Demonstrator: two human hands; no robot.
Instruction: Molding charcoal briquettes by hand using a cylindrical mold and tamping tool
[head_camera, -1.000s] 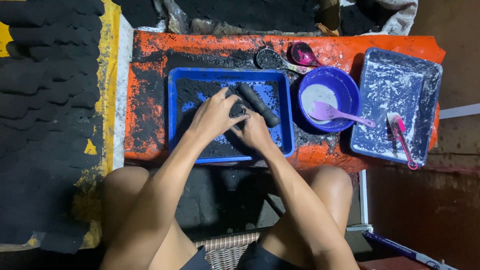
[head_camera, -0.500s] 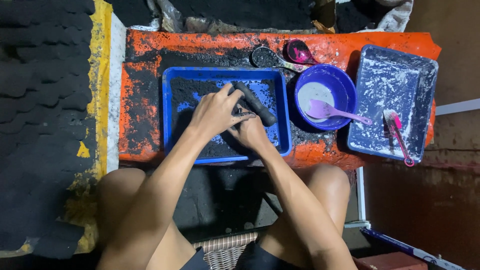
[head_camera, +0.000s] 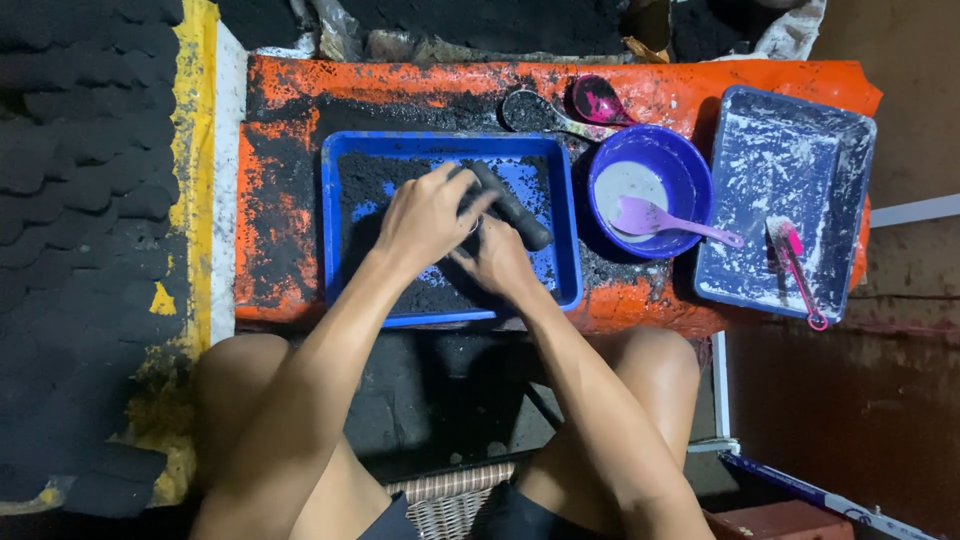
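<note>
Head view showed both hands inside the blue tray (head_camera: 345, 230) of black powder on the orange tabletop (head_camera: 275, 220). Left hand (head_camera: 425, 215) curled over a dark cylinder (head_camera: 512, 208), apparently pressing it; right hand (head_camera: 497, 262) closed beside it, steadying material.

two trays (head_camera: 345, 240), one bowl (head_camera: 690, 170), three spoons (head_camera: 665, 220)

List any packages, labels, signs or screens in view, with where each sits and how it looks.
None can be made out: no package, label, sign or screen. Only open containers stand on the orange board: a blue tray of black powder under both hands, a blue bowl beside it, and a white-smeared tray far right.
</note>
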